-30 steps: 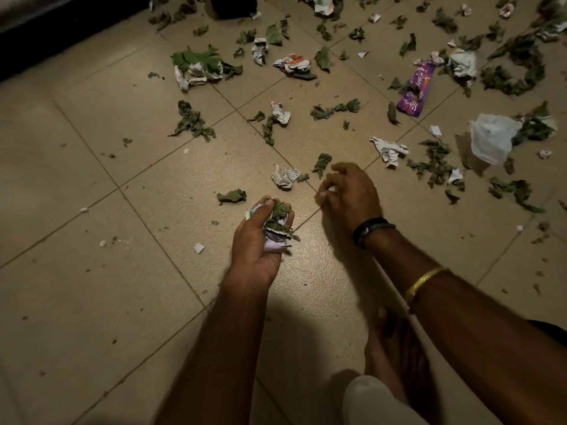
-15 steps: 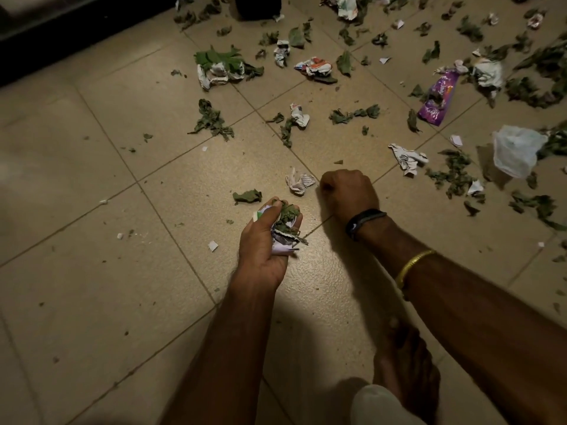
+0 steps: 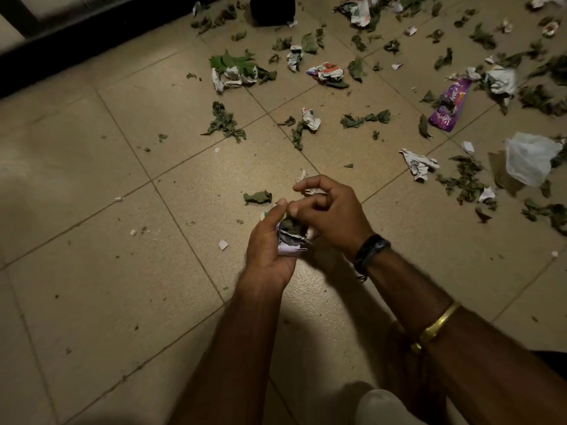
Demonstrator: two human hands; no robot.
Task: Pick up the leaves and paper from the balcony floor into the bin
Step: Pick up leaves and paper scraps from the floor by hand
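My left hand [image 3: 266, 243] is curled round a bundle of dry leaves and paper [image 3: 291, 234], held just above the tiled floor [image 3: 92, 271]. Touching it on the right, my right hand [image 3: 336, 214] has its fingers curled and pinches a crumpled paper scrap [image 3: 310, 191], mostly hidden by the fingers. One dry leaf [image 3: 257, 197] lies on the floor just left of my hands. A dark container [image 3: 271, 9], possibly the bin, stands at the top edge, cut off by the frame.
Several leaves and crumpled papers litter the far and right floor, among them a paper ball [image 3: 418, 161], a purple wrapper [image 3: 449, 102] and a white plastic bag [image 3: 529, 157]. A dark threshold [image 3: 92, 35] runs along the top left. My foot [image 3: 411, 363] is below my right arm.
My right hand closed on paper on the floor, lifted it and came back against the bundle in my left hand. The crumpled paper near it is gone from the floor.
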